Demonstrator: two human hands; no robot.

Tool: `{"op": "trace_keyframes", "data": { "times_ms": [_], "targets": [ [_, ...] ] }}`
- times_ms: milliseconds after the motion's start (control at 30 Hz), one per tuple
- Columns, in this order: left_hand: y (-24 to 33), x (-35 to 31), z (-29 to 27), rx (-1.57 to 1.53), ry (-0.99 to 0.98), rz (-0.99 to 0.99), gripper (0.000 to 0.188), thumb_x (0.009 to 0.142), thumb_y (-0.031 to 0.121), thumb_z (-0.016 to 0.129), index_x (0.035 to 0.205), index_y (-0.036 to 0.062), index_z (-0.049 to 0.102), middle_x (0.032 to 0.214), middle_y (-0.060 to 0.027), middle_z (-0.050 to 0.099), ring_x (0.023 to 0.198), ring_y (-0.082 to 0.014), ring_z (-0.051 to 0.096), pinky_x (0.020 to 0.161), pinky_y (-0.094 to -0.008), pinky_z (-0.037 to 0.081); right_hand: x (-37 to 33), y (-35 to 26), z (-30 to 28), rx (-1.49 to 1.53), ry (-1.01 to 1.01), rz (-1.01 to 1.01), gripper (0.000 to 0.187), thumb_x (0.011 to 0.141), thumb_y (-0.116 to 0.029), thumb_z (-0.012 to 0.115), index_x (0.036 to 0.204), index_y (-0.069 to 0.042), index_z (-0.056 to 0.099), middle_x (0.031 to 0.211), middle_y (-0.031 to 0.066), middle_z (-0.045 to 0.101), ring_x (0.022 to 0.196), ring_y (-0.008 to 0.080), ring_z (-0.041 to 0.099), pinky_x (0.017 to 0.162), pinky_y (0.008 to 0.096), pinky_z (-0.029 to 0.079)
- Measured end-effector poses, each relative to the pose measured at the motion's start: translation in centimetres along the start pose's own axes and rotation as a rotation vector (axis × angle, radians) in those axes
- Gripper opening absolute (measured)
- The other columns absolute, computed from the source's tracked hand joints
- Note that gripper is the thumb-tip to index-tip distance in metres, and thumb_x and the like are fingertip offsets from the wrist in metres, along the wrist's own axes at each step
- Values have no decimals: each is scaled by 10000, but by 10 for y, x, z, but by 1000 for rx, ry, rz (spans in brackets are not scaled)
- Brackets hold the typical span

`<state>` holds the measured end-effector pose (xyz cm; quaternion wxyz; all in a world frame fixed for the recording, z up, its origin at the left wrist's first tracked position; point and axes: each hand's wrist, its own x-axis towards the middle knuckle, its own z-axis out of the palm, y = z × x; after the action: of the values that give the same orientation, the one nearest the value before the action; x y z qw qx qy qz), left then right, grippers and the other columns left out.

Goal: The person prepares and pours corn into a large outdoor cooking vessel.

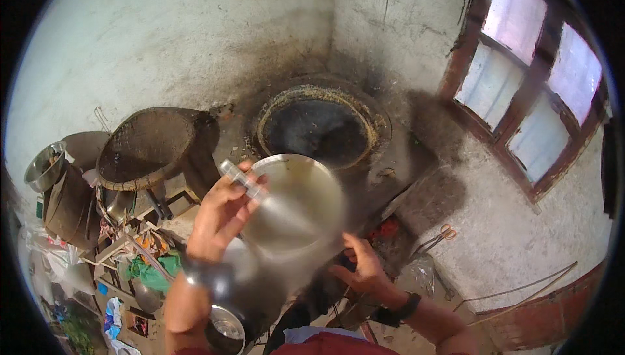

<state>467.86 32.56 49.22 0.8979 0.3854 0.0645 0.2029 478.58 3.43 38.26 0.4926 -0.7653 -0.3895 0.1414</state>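
Note:
A round, shallow metal pan (296, 208) with a pale rim is in front of me, its lower part blurred. My left hand (221, 208) is closed around a short, shiny cylinder (244, 179) at the pan's upper left edge. Whether the cylinder is clear or metal, or joined to the pan, I cannot tell. At the pan's lower right edge, my right hand (366, 270) has curled fingers against the rim, with something dark between thumb and fingers. Beyond the pan, a large dark wok (317, 130) is set into a sooty stove top (397, 159).
On the left are a large woven basket (146, 150), a metal bowl (45, 167) and a green plastic bag (156, 270). A metal pot (226, 322) stands below my left arm. Tongs or scissors (437, 236) lie right, below a window (527, 81).

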Motion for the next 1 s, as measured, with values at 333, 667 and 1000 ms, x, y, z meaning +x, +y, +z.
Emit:
{"op": "trace_keyframes", "data": {
  "times_ms": [333,667,1000],
  "targets": [
    [-76,-105,-74,319,274,133,432,790,321,660,1124,68,550,1202,-103,538,1159,-279,474,1010,-438,370,11,36,52,201,192,-49,669,739,-207,807,1260,5,445,1101,160,549,951,212,570,825,352,498],
    [-76,-88,-73,137,209,76,639,811,444,647,1298,97,423,1372,-136,423,1263,-317,399,1042,-483,346,27,53,69,533,265,184,742,722,-122,823,1271,26,346,1061,131,553,939,174,573,835,329,500],
    [-87,-72,-105,171,236,2,755,761,664,623,1299,182,406,1368,-164,416,1256,-338,398,1018,-509,346,41,34,53,808,199,448,743,683,-96,832,1260,53,389,1134,137,534,993,187,562,875,346,481]
  ]
}}
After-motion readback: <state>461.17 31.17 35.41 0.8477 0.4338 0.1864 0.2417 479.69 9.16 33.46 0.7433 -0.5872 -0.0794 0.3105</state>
